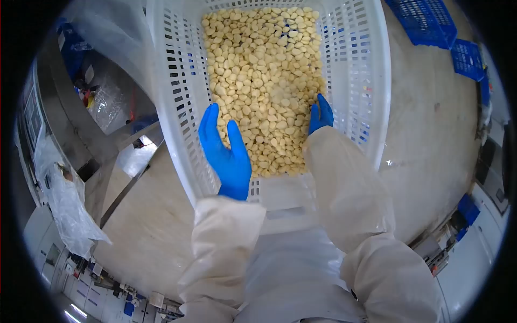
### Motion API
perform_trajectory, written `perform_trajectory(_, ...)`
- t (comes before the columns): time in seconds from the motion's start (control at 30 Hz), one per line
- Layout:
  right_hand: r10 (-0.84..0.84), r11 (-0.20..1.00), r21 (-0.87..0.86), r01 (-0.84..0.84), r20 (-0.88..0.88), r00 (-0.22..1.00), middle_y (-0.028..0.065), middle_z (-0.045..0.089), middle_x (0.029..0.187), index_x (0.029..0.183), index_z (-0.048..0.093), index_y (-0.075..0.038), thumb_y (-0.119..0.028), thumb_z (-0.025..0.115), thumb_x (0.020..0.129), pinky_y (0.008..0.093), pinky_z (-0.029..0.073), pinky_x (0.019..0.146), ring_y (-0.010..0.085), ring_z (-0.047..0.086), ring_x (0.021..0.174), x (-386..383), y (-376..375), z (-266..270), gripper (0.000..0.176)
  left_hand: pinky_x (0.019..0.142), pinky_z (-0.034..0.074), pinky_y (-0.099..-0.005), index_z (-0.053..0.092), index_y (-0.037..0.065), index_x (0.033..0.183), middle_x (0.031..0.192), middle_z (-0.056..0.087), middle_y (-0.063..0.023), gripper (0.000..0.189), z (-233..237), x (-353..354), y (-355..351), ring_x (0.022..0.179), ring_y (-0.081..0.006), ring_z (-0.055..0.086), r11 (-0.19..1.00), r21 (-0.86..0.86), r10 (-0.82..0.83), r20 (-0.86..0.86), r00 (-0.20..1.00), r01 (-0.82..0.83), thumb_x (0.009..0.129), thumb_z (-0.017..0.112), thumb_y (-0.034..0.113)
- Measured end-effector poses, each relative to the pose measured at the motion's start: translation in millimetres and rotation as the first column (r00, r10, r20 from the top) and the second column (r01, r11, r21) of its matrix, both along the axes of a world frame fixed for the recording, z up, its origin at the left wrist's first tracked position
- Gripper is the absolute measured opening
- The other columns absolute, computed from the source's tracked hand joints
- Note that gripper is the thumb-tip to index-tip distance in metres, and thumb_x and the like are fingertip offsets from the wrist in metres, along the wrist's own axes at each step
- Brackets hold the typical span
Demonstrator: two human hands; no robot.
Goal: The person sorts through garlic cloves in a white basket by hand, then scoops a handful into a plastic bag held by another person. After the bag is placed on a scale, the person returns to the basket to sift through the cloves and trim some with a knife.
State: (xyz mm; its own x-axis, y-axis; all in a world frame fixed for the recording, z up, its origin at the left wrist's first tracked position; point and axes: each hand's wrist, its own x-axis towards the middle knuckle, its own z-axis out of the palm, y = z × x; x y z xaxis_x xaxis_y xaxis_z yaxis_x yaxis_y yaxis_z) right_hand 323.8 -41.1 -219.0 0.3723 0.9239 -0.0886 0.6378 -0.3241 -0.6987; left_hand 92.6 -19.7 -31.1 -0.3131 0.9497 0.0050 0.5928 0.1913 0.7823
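Observation:
A large white slotted plastic basket [353, 64] stands in front of me, its floor covered with a layer of pale yellow, rounded, flattish pieces [258, 81] that look like peeled cloves or beans. My left hand [229, 156], in a blue glove, is inside the basket along its left wall. Its thumb stands apart from the fingers and nothing is in it. At the right edge of the pieces is my right hand [321, 114], also blue-gloved, with thumb and fingers apart. The right sleeve hides part of that hand.
Blue plastic crates [423, 21] lie on the floor at the upper right. To the left, a metal surface holds clear plastic bags [110, 107], and a plastic sheet [67, 202] hangs lower down. The pale floor [425, 145] shows on both sides of the basket.

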Motion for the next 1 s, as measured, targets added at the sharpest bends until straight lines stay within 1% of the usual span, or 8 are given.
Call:
perform_trajectory(0.07,0.016,1.0,0.025,-0.018,0.087,0.996,0.0198,0.048,0.13,0.129,0.051,-0.01,-0.015,0.055,0.087,0.0432,0.033,0.103,0.036,0.043,0.122,-4,-2,-10,0.043,0.102,0.032,-0.0416,0.043,-0.003,0.13,0.13,0.045,-0.0209,0.045,-60,4,-4,0.122,-0.0361,0.04,0.992,-0.082,0.102,0.066,0.993,-0.097,0.09,0.055,0.013)
perform_trajectory(0.17,-0.025,0.999,0.045,0.019,0.137,0.99,0.0205,0.047,0.131,0.129,0.051,-0.013,-0.018,0.056,0.086,0.0436,0.033,0.102,0.0366,0.042,0.121,-21,-3,-7,0.043,0.104,0.028,-0.0449,0.044,0.003,0.132,0.133,0.044,-0.0182,0.046,-136,3,-9,0.124,-0.0364,0.038,0.999,-0.019,0.048,-0.084,0.995,-0.05,0.091,0.053,0.021)
perform_trajectory(0.27,-0.039,0.999,-0.033,0.043,0.127,0.991,0.0208,0.045,0.131,0.13,0.051,-0.017,-0.02,0.057,0.086,0.0439,0.033,0.102,0.0376,0.042,0.12,-27,-2,3,0.044,0.103,0.026,-0.0488,0.046,0.012,0.133,0.135,0.043,-0.0138,0.047,-157,9,-5,0.124,-0.0351,0.038,0.986,-0.162,-0.1,-0.424,0.9,0.033,0.09,0.053,0.03)
perform_trajectory(0.47,0.038,0.984,-0.172,-0.046,-0.052,0.998,0.0185,0.036,0.138,0.135,0.046,-0.023,-0.029,0.055,0.089,0.0466,0.028,0.104,0.0361,0.032,0.126,-46,1,17,0.047,0.096,0.035,-0.0486,0.052,0.018,0.13,0.128,0.049,-0.0168,0.046,-142,46,0,0.115,-0.0347,0.046,0.98,-0.178,-0.144,-0.328,0.934,0.088,0.086,0.059,0.029)
perform_trajectory(0.63,0.003,0.997,-0.071,-0.011,-0.103,0.995,0.0174,0.04,0.136,0.132,0.049,-0.023,-0.03,0.055,0.089,0.045,0.029,0.103,0.0353,0.037,0.123,-48,9,10,0.044,0.096,0.036,-0.0435,0.053,0.015,0.129,0.123,0.052,-0.0201,0.045,-144,33,6,0.11,-0.0364,0.049,0.962,-0.171,-0.244,-0.178,0.953,0.215,0.086,0.06,0.026)
perform_trajectory(0.73,-0.029,0.997,-0.071,0.022,-0.096,0.995,0.017,0.044,0.133,0.127,0.054,-0.022,-0.029,0.056,0.089,0.0436,0.031,0.102,0.0343,0.041,0.12,-55,9,7,0.039,0.096,0.036,-0.044,0.053,0.015,0.129,0.122,0.053,-0.0201,0.045,-153,56,9,0.11,-0.0371,0.049,0.994,-0.021,-0.109,-0.199,0.974,0.107,0.086,0.059,0.025)
perform_trajectory(0.87,-0.026,0.998,-0.068,0.015,-0.173,0.985,0.0178,0.047,0.13,0.123,0.058,-0.019,-0.026,0.056,0.089,0.0402,0.037,0.098,0.033,0.047,0.115,-55,5,3,0.035,0.099,0.032,-0.0467,0.052,0.017,0.13,0.128,0.049,-0.0191,0.045,-143,76,4,0.116,-0.0409,0.043,0.973,-0.136,-0.187,0.023,0.982,0.188,0.087,0.056,0.032)
perform_trajectory(1.0,0.059,0.997,-0.042,-0.064,-0.127,0.99,0.0221,0.044,0.131,0.131,0.049,-0.016,-0.026,0.053,0.091,0.0423,0.037,0.099,0.0343,0.045,0.119,-40,9,9,0.042,0.103,0.019,-0.0591,0.043,0.022,0.137,0.135,0.045,-0.0166,0.051,-158,53,1,0.129,-0.0437,0.03,0.955,-0.248,-0.24,-0.337,0.91,0.16,0.089,0.053,0.037)
